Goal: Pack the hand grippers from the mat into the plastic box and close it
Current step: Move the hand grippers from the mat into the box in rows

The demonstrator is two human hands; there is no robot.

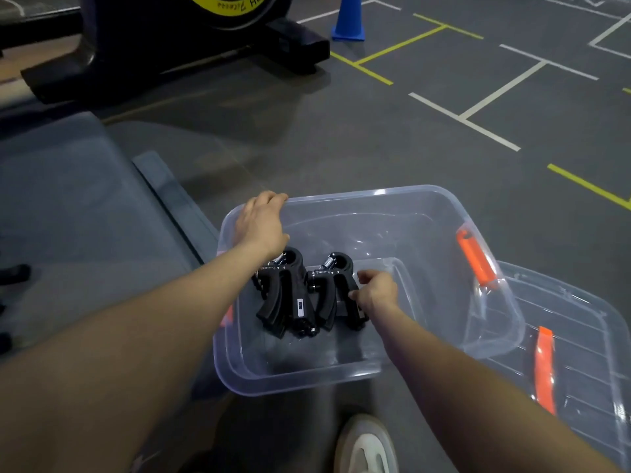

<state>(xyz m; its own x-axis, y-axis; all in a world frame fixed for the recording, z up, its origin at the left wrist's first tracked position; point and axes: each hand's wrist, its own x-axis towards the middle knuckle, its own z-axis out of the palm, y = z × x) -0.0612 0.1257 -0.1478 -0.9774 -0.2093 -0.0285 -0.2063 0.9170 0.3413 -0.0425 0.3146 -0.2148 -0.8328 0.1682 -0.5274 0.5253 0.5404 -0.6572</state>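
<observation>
Inside the plastic box [392, 213], the right hand [377, 291] grips a hand gripper [333, 291] beside another hand gripper [286, 295]; the left hand [261, 223] clasps the far-left rim.

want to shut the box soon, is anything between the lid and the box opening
Yes: both hands. The left hand grips the far left rim of the box, and the right hand reaches inside, holding a gripper. The lid lies on the floor to the right, its edge under the box.

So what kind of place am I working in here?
Most likely a gym or training hall: a black exercise machine with a yellow-rimmed wheel, a blue plastic cone, and white and yellow tape lines on the dark grey floor.
</observation>
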